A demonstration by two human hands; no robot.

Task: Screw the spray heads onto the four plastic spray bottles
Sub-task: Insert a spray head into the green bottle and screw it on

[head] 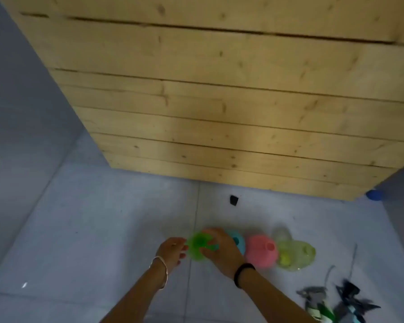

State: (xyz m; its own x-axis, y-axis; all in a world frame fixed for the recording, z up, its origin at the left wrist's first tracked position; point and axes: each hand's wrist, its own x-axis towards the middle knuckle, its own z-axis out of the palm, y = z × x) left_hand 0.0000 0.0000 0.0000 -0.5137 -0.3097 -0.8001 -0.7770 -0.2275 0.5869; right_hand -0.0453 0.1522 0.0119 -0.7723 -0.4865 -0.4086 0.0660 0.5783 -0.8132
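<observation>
green bottle (197,247) stood on the floor (91,229), right hand (219,250) clasping it, left hand (173,251) loose beside, probably steadying it; spray heads (336,301) waited nearby.

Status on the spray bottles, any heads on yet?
None done: the blue bottle, pink bottle and yellow-green bottle stand with open necks. In hand: the left hand and right hand are on the green bottle, no head visible on it. Left: all four; spray heads lie on the floor.

Wooden crate (219,101) blocks beyond bottles (261,250); floor (79,229) left open.
</observation>
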